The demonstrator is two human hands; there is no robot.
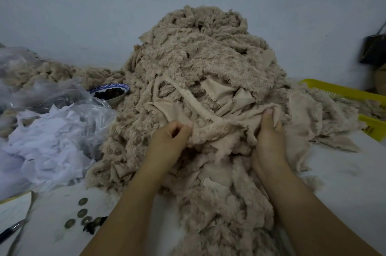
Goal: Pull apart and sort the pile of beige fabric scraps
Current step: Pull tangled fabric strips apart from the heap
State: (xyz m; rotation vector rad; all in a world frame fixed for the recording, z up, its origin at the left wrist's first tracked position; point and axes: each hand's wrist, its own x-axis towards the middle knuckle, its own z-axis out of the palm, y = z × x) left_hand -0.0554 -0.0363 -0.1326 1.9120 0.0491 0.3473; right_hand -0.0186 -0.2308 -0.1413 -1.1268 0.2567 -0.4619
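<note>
Heaped just right of the blue-rimmed bowl [104, 88], against its rim: the pile of beige fabric scraps [200, 61]. Right of the bowl and nearer the camera, pinching one fleecy scrap [219, 130] with the left hand [169, 143], gripping its other end with the right hand [269, 143].

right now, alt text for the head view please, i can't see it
The left hand and right hand each grip a fluffy beige strip at the front of a tall pile of beige fabric scraps on a white table. A blue-and-white bowl sits left of it, a yellow basket right.
</note>
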